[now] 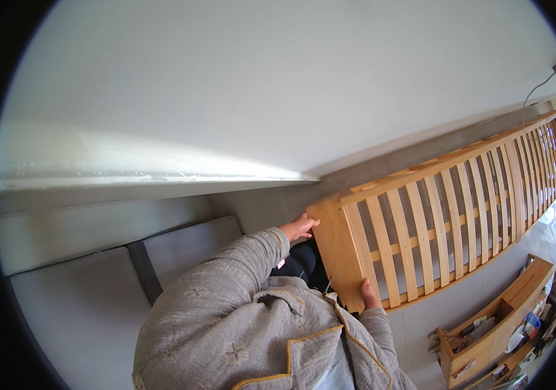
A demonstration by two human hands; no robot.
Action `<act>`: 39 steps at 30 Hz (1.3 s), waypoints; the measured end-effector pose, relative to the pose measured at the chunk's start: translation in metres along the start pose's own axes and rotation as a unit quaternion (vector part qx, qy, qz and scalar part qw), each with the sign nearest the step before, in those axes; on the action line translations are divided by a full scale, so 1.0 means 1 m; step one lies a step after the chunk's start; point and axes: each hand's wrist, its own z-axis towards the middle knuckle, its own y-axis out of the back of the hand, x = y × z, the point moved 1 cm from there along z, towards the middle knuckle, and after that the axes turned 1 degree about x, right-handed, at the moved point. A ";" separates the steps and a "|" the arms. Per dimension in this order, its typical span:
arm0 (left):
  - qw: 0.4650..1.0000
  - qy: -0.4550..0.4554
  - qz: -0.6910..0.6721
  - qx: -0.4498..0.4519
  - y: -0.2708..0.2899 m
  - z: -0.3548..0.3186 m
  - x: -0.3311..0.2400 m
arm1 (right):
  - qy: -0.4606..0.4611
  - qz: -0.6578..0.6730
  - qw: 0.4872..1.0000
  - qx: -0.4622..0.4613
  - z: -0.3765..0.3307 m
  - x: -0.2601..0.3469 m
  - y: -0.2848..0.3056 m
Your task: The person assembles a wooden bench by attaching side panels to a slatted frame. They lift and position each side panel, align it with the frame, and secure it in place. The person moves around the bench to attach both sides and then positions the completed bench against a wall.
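Observation:
A long wooden bed frame (432, 229) with pale slats stretches from in front of me to the far right. Both of my hands are on its near end board (336, 250). My left hand (303, 226) grips the board's far-left corner, with the fingers partly hidden by the wood. Farther right and nearer, my right hand (370, 294) is closed over the other end of the same board, beside the first slats. Grey sleeves with a mustard trim cover my arms.
A white wall (258, 84) runs along the frame's far side. Grey padded panels (80, 312) lie at the left. On the right, a wooden drawer unit (486, 338) holding loose tools and small items stands on the tiled floor (414, 325). A cable (526, 101) hangs at the far right.

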 end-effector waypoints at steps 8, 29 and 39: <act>0.999 -0.014 -0.036 -0.007 -0.001 -0.001 0.008 | 0.015 -0.023 0.999 0.020 -0.011 0.011 0.012; 0.999 -0.031 -0.017 0.018 -0.004 -0.025 0.013 | 0.052 -0.070 0.996 0.024 -0.015 0.019 0.018; 0.999 -0.045 -0.009 0.030 -0.006 -0.030 0.024 | 0.044 -0.049 0.997 0.029 -0.013 0.022 0.020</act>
